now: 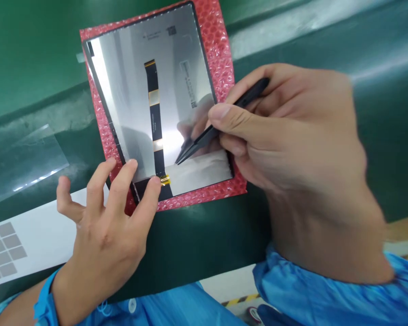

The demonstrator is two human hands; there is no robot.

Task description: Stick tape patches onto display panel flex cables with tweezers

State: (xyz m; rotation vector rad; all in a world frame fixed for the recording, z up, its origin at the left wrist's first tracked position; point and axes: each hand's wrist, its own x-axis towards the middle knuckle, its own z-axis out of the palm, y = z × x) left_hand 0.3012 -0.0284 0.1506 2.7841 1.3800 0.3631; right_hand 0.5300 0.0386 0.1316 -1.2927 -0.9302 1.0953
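Observation:
A display panel (129, 90) lies with its silvery back up on a sheet of pink bubble wrap (221, 59). Down its middle runs a black flex cable (155, 120), with a piece of yellow tape (165, 180) at the lower end. My left hand (109, 213) has its fingers spread; the thumb presses beside the tape and other fingertips rest at the panel's lower left edge. In my right hand (279, 122) is a pair of black tweezers (204, 136), held like a pen. Their tips are just above or on the panel, right of the cable; contact cannot be made out.
On the left lies a white sheet (47, 235) with grey squares (3, 251). Behind it is a clear plastic film (27, 163). The green work mat (207, 240) ends at a front edge close to my blue-clothed body.

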